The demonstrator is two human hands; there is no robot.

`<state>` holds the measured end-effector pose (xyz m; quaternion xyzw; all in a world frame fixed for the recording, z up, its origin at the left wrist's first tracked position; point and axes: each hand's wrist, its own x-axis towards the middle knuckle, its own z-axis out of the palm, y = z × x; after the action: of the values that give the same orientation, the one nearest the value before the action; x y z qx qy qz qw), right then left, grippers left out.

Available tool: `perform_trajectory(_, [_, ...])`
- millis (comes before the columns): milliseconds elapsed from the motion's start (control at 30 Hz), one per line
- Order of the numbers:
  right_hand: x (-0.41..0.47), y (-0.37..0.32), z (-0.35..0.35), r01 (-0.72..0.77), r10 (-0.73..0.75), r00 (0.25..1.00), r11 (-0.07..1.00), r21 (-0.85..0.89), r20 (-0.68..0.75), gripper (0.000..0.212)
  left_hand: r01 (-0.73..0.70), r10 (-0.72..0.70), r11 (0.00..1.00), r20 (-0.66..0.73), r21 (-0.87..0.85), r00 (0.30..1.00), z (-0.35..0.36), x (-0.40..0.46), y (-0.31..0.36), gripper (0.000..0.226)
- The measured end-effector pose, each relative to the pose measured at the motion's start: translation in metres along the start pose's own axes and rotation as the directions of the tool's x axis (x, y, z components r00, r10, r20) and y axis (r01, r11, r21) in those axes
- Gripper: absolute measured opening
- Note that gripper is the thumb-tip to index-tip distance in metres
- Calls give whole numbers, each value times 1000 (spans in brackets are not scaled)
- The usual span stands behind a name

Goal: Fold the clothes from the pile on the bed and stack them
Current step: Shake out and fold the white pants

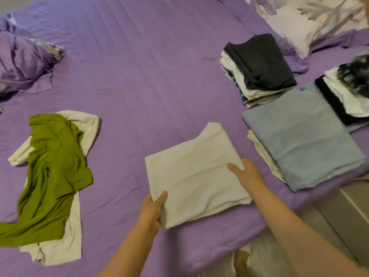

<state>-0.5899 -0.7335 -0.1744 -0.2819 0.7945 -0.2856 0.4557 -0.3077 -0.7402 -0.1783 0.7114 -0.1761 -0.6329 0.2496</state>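
A folded white garment (193,174) lies near the bed's front edge. My left hand (152,209) grips its near left corner, thumb on top. My right hand (246,172) holds its right edge, thumb on top and fingers underneath. To the left, an unfolded green shirt (54,168) lies crumpled over an unfolded white garment (65,242). To the right sit folded stacks: a light blue piece (303,136) on top of white ones, a dark grey piece (261,60) on a white and teal stack, and a black and white stack (347,96) at the far right.
The bed is covered by a purple sheet (149,66). A bunched purple duvet (22,62) sits at the far left. A floral pillow (311,23) lies at the top right. The bed's edge and grey floor (339,216) show at the lower right.
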Motion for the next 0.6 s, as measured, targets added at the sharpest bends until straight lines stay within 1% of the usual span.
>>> perform_trajectory(67, [-1, -9, -27, 72, -72, 997, 997, -23, -19, 26, -36, 35, 999, 57, 5, 998, 14, -12, 5, 19])
perform_trajectory(167, [2, -21, -86, 193, -196, 980, 977, -88, -33, 31, -89, 87, 996, 192, 1, 977, 52, -34, 15, 29])
perform_trajectory(267, [11, -30, -155, 238, -245, 969, 962, -135, -32, 34, -110, 106, 994, 281, -3, 954, 109, -55, 23, 34])
perform_trajectory(367, [23, -30, -223, 239, -255, 965, 951, -197, -58, 36, -106, 100, 994, 357, -2, 929, 174, -77, 28, 33])
perform_trajectory(467, [39, -23, -279, 213, -243, 965, 947, -241, -102, 39, -101, 91, 995, 398, 4, 913, 232, -93, 30, 38])
perform_trajectory(533, [51, -21, -309, 192, -237, 962, 939, -284, -135, 40, -107, 89, 994, 425, 19, 901, 264, -99, 28, 41])
perform_trajectory(600, [66, -18, -330, 171, -244, 957, 912, -373, -156, 40, -140, 94, 988, 466, 66, 880, 290, -101, 24, 44])
